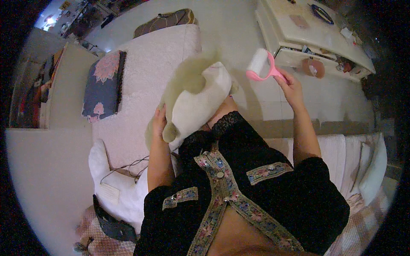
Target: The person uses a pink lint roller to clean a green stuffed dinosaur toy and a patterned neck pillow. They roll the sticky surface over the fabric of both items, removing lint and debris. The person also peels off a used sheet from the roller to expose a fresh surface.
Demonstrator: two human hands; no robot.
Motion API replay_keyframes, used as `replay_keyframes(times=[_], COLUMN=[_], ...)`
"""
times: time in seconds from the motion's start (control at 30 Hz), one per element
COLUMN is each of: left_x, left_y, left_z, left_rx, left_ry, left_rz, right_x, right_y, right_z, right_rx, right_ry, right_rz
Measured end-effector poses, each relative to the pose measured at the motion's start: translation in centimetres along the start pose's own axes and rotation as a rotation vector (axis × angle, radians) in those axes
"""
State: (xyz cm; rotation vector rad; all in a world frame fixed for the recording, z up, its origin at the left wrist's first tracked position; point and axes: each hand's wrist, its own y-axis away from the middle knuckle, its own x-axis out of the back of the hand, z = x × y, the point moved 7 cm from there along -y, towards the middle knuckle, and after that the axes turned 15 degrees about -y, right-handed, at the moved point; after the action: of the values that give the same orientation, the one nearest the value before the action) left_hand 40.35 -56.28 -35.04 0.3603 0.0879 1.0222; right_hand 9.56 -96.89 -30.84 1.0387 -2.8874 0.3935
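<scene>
A plush toy (200,98), white on its belly and olive green along its furry back, lies tilted across my lap. My left hand (159,121) grips its green side near a small stubby limb; part of the fingers is hidden behind the plush. Off to the right, my right hand (291,88) is closed round the pink handle of a lint roller (257,62). The roller's white cylinder is held up in the air, apart from the toy.
A pale pink covered seat (145,55) extends ahead on the left, with a folded dark blue floral cloth (104,85) on it. A white cushion (124,196) with a cable lies by my left side. At the far right stands a cream cabinet (316,38) with an open drawer.
</scene>
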Motion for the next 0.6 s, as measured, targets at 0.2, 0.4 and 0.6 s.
replay_keyframes(times=[0.2,0.4,0.6], left_x=[-0.4,1.0,3.3], left_y=[-0.4,-1.3,-2.1], left_z=[-0.1,-1.2,-1.1], left_rx=[-0.013,-0.119,-0.118], left_ry=[0.156,0.368,0.364], left_rz=[-0.035,-0.069,0.136], right_x=[-10.2,-17.3,-15.3], right_y=[-0.3,4.6,10.5], right_z=[-0.7,0.6,2.7], right_rx=[-0.275,0.017,-0.065], right_ry=[-0.412,-0.092,-0.107], right_rz=[-0.01,-0.101,-0.409])
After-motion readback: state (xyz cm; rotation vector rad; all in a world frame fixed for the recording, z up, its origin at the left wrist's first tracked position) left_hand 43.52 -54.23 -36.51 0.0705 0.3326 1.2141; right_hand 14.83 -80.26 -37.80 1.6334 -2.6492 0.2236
